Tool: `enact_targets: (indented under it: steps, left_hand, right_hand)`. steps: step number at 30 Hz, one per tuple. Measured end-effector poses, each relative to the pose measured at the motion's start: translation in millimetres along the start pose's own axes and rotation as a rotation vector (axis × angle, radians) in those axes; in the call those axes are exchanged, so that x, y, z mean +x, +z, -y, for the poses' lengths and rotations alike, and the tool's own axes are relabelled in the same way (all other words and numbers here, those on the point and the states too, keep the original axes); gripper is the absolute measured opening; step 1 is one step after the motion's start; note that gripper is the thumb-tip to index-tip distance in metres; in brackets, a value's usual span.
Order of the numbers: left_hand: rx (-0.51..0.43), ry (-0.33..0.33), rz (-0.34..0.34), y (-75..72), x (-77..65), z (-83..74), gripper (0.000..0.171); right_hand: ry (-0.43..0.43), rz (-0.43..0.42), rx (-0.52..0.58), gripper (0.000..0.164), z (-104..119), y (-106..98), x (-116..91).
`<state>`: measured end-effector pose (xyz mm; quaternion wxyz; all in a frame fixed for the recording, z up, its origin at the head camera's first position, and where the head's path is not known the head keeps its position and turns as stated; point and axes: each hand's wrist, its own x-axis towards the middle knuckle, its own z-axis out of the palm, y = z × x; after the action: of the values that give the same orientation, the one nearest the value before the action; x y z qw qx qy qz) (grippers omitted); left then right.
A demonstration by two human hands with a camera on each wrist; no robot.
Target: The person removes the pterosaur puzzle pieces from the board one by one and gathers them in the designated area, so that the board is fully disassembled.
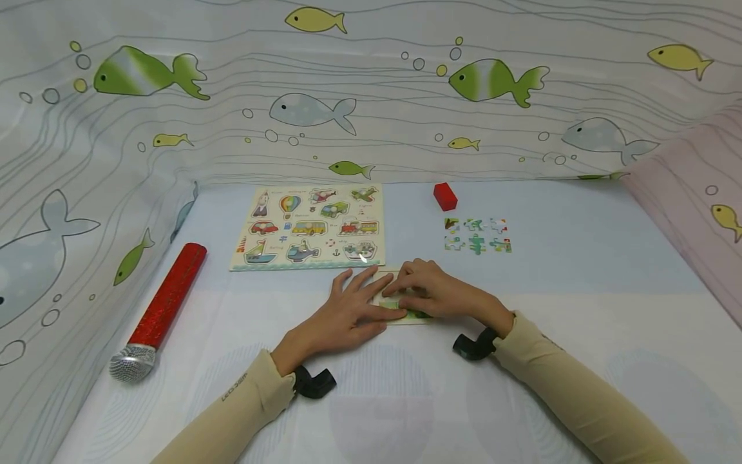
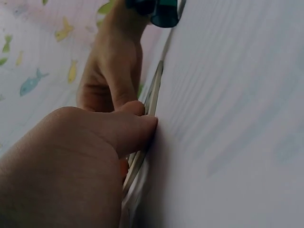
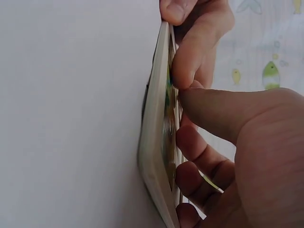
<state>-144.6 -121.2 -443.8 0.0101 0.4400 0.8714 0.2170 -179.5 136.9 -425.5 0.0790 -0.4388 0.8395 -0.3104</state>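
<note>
A small cream-framed jigsaw board (image 1: pixel 414 323) with green picture parts lies beneath both hands. My left hand (image 1: pixel 348 319) spreads its fingers over the board's left side, its thumb (image 2: pixel 142 130) at the near edge. From the right, my right hand (image 1: pixel 437 290) reaches over the board with bent fingers, their fingertips (image 3: pixel 189 142) on its face. The right thumb (image 3: pixel 213 107) meets the left forefinger (image 3: pixel 187 61) there. I cannot tell whether a piece is pinched in the right hand. Several loose jigsaw pieces (image 1: pixel 476 243) lie in two rows beyond it.
A larger vehicle puzzle board (image 1: pixel 307 229) lies behind the left hand, its near right corner close to the small board. At the left lies a red microphone (image 1: pixel 168 296) with a silver head. Behind the loose pieces sits a red block (image 1: pixel 445 196). Fish-patterned cloth walls (image 1: pixel 406 96) enclose the table.
</note>
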Motion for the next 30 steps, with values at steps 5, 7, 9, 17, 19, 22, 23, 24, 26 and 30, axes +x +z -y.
enact_targets:
  steps: [5,7,9,17,19,22,23,24,26,30]
  left_hand:
    - [-0.079,-0.034,-0.034,0.4,0.6,0.4,0.033]
    - [-0.116,-0.055,-0.051,1.5,1.1,1.5,0.031]
    - [-0.14,-0.073,-0.07,2.5,1.2,2.2,0.027]
    - [-0.005,-0.055,-0.153,1.6,1.9,2.9,0.033]
    - [0.043,-0.059,-0.158,0.6,2.3,2.8,0.035]
    - [0.069,-0.095,-0.149,-1.1,2.8,2.8,0.04]
    - [0.075,-0.113,-0.143,-1.6,3.0,2.7,0.043]
    - [0.078,-0.131,-0.138,-2.2,3.1,2.7,0.045]
    - [0.094,-0.166,-0.123,-2.6,3.3,3.0,0.051]
    - [0.149,-0.213,-0.099,-2.5,2.7,4.0,0.06]
  right_hand:
    - [0.024,0.013,0.003,0.026,0.9,1.3,0.2]
    - [0.039,0.016,0.002,0.028,0.9,2.2,-0.2]
    - [0.047,0.018,-0.001,0.029,0.8,3.0,-0.8]
    - [0.053,0.013,-0.002,0.032,3.9,3.7,-3.0]
    - [0.064,0.015,-0.005,0.034,4.6,3.7,-3.1]
    - [0.087,0.022,-0.019,0.036,5.3,3.7,-2.4]
    - [0.09,0.023,-0.024,0.037,5.6,3.6,-2.2]
    - [0.096,0.024,-0.028,0.037,6.0,3.4,-2.0]
    - [0.097,0.024,-0.034,0.036,7.5,2.9,-1.6]
    - [0.094,0.023,-0.027,0.034,11.5,2.4,-0.5]
